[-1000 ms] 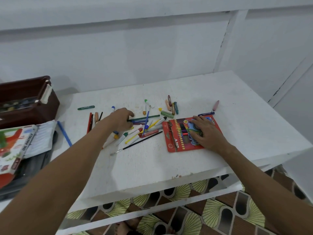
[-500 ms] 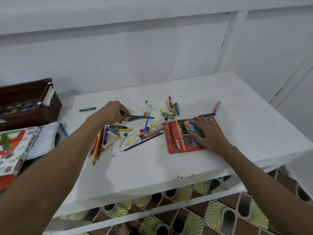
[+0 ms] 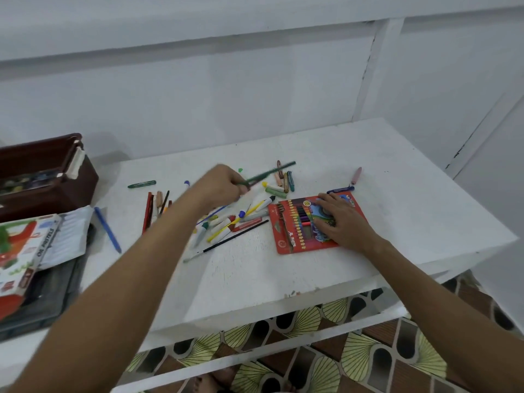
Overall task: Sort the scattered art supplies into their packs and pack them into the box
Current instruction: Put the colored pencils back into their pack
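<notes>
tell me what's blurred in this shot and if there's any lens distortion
Head view: the left hand and the green pencil it pinches are smeared by motion blur; the right hand on the red pencil pack stays sharp; wide-angle bending curves the table edge and wall lines.

White table (image 3: 397, 199), patterned floor tiles (image 3: 368, 358).

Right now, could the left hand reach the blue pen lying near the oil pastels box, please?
Probably not at once: the left hand grips a green pencil, so it must set that down. Otherwise the blue pen lies uncovered on the white table, nothing over it.
</notes>
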Demonstrator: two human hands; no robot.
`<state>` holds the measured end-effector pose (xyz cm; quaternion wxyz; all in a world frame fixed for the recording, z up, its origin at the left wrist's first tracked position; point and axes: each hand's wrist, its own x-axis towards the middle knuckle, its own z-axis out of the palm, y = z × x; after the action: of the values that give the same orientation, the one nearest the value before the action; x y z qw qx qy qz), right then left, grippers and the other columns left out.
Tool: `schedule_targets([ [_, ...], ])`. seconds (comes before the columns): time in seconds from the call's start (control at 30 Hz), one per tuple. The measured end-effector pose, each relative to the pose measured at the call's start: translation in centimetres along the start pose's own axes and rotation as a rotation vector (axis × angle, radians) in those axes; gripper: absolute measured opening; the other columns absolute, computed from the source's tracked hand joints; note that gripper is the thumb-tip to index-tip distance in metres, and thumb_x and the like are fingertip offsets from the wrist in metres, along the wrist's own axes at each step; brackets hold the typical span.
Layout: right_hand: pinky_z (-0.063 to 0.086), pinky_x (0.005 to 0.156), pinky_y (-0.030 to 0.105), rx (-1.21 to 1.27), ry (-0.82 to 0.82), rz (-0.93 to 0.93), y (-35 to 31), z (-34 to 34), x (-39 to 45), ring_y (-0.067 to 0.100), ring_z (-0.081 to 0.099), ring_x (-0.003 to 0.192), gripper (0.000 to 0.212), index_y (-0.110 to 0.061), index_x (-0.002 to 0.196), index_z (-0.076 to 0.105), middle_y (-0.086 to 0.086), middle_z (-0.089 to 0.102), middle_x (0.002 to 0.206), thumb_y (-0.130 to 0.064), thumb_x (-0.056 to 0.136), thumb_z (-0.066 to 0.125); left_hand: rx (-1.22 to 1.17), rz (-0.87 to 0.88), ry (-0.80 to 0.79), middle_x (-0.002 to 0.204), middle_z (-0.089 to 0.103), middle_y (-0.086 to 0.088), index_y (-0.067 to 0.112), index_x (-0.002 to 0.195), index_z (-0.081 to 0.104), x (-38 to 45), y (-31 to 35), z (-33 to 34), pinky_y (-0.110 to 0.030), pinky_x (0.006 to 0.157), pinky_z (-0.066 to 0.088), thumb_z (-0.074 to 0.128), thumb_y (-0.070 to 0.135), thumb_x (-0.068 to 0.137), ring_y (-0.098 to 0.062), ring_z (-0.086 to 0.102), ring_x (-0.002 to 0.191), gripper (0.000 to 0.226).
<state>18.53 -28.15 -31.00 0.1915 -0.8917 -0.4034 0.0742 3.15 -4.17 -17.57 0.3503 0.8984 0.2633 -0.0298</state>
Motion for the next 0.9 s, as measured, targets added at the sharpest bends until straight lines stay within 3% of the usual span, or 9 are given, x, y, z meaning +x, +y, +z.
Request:
schedule_targets([
  [0.1, 0.018, 0.115, 0.037, 0.003, -0.003, 0.004, 0.0, 0.0, 0.0, 0.017, 0.018, 0.144, 0.061, -0.023, 0.146, 0.033, -0.002, 0.026, 0.155, -0.050, 0.093, 0.047, -0.222, -0.170, -0.065, 0.079, 0.060, -0.008, 0.005, 0.100, 0.071, 1.3, 0.4, 4.0, -0.025, 0.058, 0.040, 0.061, 0.016, 0.092, -0.017, 0.050, 0.067, 0.017],
  [0.2, 0.018, 0.115, 0.036, 0.012, -0.003, -0.001, 0.0, 0.0, 0.0, 0.017, 0.018, 0.144, 0.060, -0.022, 0.146, 0.034, -0.002, 0.026, 0.155, -0.049, 0.093, 0.047, -0.676, -0.354, -0.091, 0.077, 0.064, -0.009, -0.002, 0.102, 0.065, 2.5, 1.0, 6.5, -0.024, 0.052, 0.041, 0.060, 0.011, 0.093, -0.015, 0.056, 0.063, 0.017],
  [0.3, 0.017, 0.116, 0.037, 0.039, -0.004, -0.008, 0.2, 0.0, 0.0, 0.017, 0.017, 0.144, 0.058, -0.022, 0.145, 0.035, -0.002, 0.027, 0.155, -0.047, 0.094, 0.048, -0.889, -0.459, -0.071, 0.070, 0.065, -0.005, 0.007, 0.085, 0.063, 2.8, 1.3, 8.4, -0.024, 0.056, 0.042, 0.055, 0.011, 0.094, -0.014, 0.057, 0.061, 0.013],
  [0.43, 0.014, 0.115, 0.033, 0.114, -0.016, 0.010, 0.2, -0.1, -0.1, 0.015, 0.015, 0.145, 0.058, -0.020, 0.145, 0.037, -0.001, 0.026, 0.155, -0.049, 0.095, 0.034, -0.504, -0.407, -0.097, 0.058, 0.063, -0.007, 0.009, 0.077, 0.059, 1.3, -0.3, 9.7, -0.022, 0.048, 0.036, 0.048, 0.014, 0.097, -0.016, 0.054, 0.048, 0.023],
  [0.5, 0.015, 0.115, 0.034, 0.132, -0.013, 0.008, 0.1, -0.2, -0.2, 0.015, 0.015, 0.145, 0.065, -0.021, 0.145, 0.037, -0.002, 0.026, 0.155, -0.057, 0.090, 0.031, -0.111, -0.258, -0.063, 0.072, 0.067, -0.008, 0.009, 0.087, 0.061, 1.1, -1.4, 9.3, -0.026, 0.053, 0.045, 0.052, 0.024, 0.096, -0.019, 0.059, 0.059, 0.020],
  [0.57, 0.017, 0.115, 0.036, 0.116, -0.004, -0.001, 0.1, -0.2, -0.3, 0.015, 0.016, 0.144, 0.071, -0.024, 0.145, 0.037, -0.003, 0.027, 0.155, -0.064, 0.086, 0.033, 0.183, -0.069, 0.078, 0.082, 0.064, -0.008, 0.008, 0.095, 0.065, 1.8, -1.9, 8.4, -0.032, 0.061, 0.049, 0.057, 0.028, 0.093, -0.023, 0.059, 0.071, 0.022],
  [0.67, 0.018, 0.115, 0.037, 0.078, 0.002, -0.020, 0.2, -0.2, -0.4, 0.016, 0.018, 0.144, 0.081, -0.024, 0.145, 0.036, -0.003, 0.028, 0.154, -0.071, 0.079, 0.039, 0.314, 0.138, 0.173, 0.096, 0.065, -0.006, 0.011, 0.105, 0.067, 3.3, -1.8, 6.9, -0.038, 0.076, 0.050, 0.055, 0.023, 0.094, -0.026, 0.059, 0.089, 0.020],
  [0.77, 0.019, 0.115, 0.037, 0.050, 0.009, -0.042, 0.2, -0.2, -0.4, 0.017, 0.020, 0.143, 0.096, -0.019, 0.145, 0.035, -0.001, 0.029, 0.154, -0.078, 0.070, 0.038, 0.458, 0.258, 0.080, 0.112, 0.060, -0.003, 0.024, 0.119, 0.066, 5.3, -2.2, 6.3, -0.041, 0.089, 0.039, 0.052, 0.031, 0.097, -0.027, 0.053, 0.108, 0.027],
  [0.9, 0.019, 0.115, 0.034, 0.055, 0.022, -0.033, 0.2, -0.1, -0.5, 0.018, 0.021, 0.143, 0.093, -0.016, 0.146, 0.030, 0.000, 0.027, 0.155, -0.070, 0.074, 0.053, 0.678, 0.380, -0.056, 0.119, 0.056, -0.002, 0.032, 0.125, 0.061, 6.9, -2.9, 6.9, -0.041, 0.088, 0.033, 0.049, 0.040, 0.096, -0.024, 0.051, 0.111, 0.033],
])
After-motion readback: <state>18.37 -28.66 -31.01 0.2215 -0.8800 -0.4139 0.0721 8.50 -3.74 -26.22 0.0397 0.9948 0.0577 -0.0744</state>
